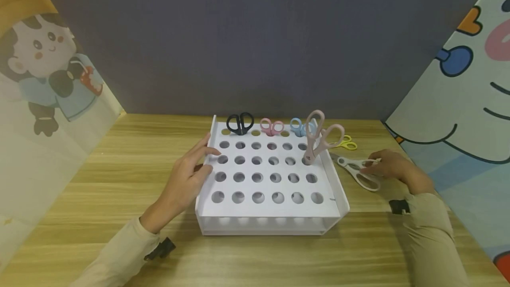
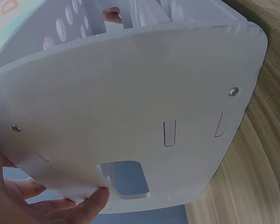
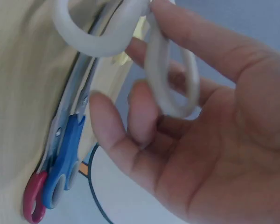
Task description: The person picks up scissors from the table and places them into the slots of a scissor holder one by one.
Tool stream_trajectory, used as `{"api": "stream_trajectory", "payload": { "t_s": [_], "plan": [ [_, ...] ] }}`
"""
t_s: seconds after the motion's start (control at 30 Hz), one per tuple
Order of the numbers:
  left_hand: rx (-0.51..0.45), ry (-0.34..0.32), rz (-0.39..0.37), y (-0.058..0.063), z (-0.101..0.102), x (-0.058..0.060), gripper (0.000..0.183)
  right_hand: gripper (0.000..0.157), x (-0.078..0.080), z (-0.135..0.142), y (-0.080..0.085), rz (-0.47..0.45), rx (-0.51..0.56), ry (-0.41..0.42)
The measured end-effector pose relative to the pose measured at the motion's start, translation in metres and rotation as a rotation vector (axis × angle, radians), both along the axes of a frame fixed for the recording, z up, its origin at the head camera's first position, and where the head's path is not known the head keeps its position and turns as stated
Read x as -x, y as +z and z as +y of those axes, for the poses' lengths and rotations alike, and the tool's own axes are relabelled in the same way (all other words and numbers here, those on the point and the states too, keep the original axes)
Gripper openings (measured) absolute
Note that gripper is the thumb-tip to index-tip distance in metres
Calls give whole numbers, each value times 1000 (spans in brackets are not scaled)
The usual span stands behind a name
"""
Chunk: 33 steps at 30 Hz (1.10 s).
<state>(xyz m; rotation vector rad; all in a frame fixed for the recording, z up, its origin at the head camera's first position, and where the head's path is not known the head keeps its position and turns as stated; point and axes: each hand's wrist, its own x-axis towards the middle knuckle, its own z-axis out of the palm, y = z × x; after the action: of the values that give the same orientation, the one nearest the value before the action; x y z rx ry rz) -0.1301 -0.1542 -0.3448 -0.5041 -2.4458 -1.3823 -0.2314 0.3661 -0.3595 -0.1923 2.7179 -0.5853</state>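
A white rack [image 1: 267,209] with rows of round holes stands on the table. My left hand [image 1: 185,183] holds its left side panel, the thumb [image 2: 95,203] on the outer face and other fingers round the edge. My right hand [image 1: 388,167] pinches a handle loop of white-handled scissors [image 1: 360,178], to the right of the rack. In the right wrist view, the scissors' white loops [image 3: 156,70] sit between my fingers. Black scissors [image 1: 240,124], small pink scissors [image 1: 272,127] and light blue scissors [image 1: 301,128] stand in the back row. Larger pale pink scissors [image 1: 314,147] lean in a right-hand hole.
Yellow scissors [image 1: 347,143] lie behind the white pair. The right wrist view shows blue-handled scissors [image 3: 63,168] and red-handled scissors [image 3: 35,196] side by side. A dark wall [image 1: 247,48] rises behind the wooden table [image 1: 99,180], with printed panels at both sides.
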Motion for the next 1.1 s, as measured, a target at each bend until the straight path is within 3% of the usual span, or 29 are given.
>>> {"api": "stream_trajectory", "payload": {
  "t_s": [0.07,0.27,0.5,0.83,1.0,1.1],
  "plan": [
    [-1,-1,0,0,0,0,27,74,0,-3,2,4,14,21],
    [4,2,1,0,0,0,27,50,-2,-11,10,100,-11,102],
    [10,8,-4,-1,0,0,28,50,-6,-16,15,191,11,78],
    [0,-1,0,-1,0,1,27,55,-12,-25,24,172,41,20],
    [2,1,-4,-2,0,1,28,48,-13,-27,25,161,123,8],
    [3,2,-6,-2,0,1,28,36,-14,-29,27,236,121,24]
  ]
}}
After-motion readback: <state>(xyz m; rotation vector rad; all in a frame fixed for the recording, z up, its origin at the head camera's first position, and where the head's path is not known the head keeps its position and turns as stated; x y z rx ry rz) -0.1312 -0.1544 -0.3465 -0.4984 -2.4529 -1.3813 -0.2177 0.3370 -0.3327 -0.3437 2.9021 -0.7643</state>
